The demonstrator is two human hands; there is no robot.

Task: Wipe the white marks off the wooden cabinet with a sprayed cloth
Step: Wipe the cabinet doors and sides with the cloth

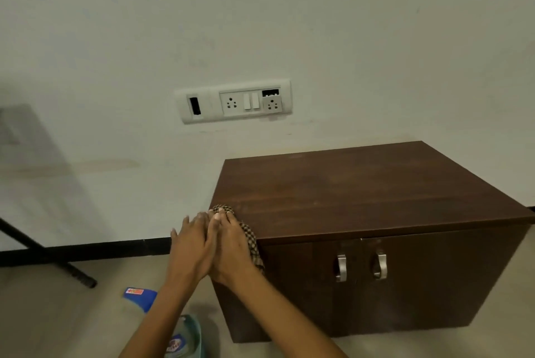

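Note:
A dark brown wooden cabinet [362, 192] stands against the wall, with two doors and two metal handles [360, 266] on its front. A brown checked cloth [251, 237] lies over the cabinet's near left top corner and hangs down its front edge. My right hand [231, 244] presses flat on the cloth at that corner. My left hand [189, 244] rests right beside it, fingers spread, touching the right hand by the cabinet's left edge. No white marks show clearly on the top.
A spray bottle [179, 340] with a blue head [139, 297] stands on the floor under my left forearm. A socket and switch panel [234, 101] is on the wall. A black table leg [49, 256] slants down at the left.

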